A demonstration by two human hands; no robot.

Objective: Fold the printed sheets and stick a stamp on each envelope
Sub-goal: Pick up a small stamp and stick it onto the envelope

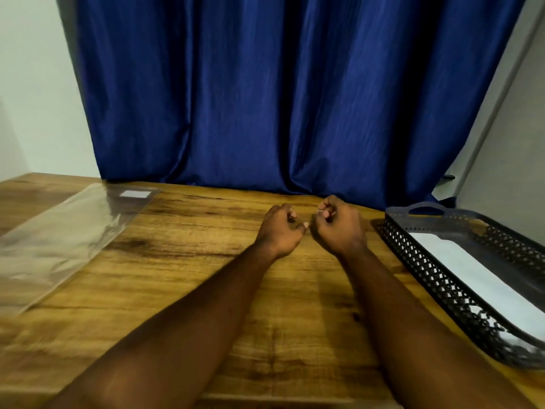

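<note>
My left hand (280, 230) and my right hand (339, 225) hover side by side over the middle of the wooden table (182, 290), knuckles nearly touching. The fingers of both are curled in towards each other. Whether a tiny thing sits between the fingertips is too small to tell. White paper (472, 278), sheets or envelopes, lies inside a black perforated tray (424, 261) at the right. No stamp is plainly visible.
A clear plastic sleeve (65, 234) with a small white label (135, 193) lies flat on the table's left side. A blue curtain (280, 98) hangs behind the far edge. The tray has a handle (426, 206) at its far end.
</note>
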